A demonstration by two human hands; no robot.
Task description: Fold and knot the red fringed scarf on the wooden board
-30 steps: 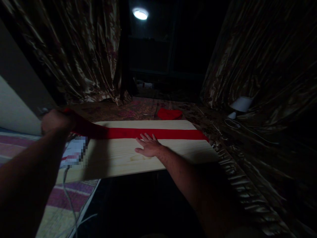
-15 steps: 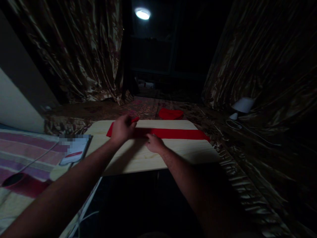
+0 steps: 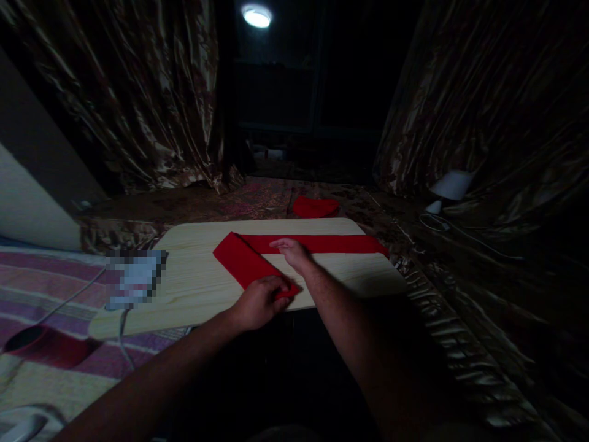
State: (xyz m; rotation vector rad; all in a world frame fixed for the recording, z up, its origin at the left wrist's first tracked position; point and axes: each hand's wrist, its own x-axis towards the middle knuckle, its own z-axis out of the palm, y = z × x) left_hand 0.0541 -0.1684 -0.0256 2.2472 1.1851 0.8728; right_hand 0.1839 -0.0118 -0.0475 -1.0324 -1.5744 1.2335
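Note:
A long red strip of cloth (image 3: 340, 244) lies across the far side of a pale wooden table (image 3: 184, 288). Its right end hangs over the table's right edge. On the left it folds over at a slant, and the folded part runs diagonally toward me. My left hand (image 3: 262, 301) is closed on the near end of that folded part, close to the front edge. Resting on the straight stretch of cloth, my right hand (image 3: 294, 253) has its fingers stretched out to the left and holds nothing.
A second red cloth (image 3: 316, 207) lies beyond the table on patterned fabric. At the table's left sits a blurred-out flat object (image 3: 135, 279) with a cable. A dark red cylinder (image 3: 48, 347) rests on the striped bedding. To the right stands a small white lamp (image 3: 453, 185).
My left hand has pulled the cloth's left end toward me and to the right, making a slanted fold. My right hand has shifted slightly, its fingers now straighter over the cloth.

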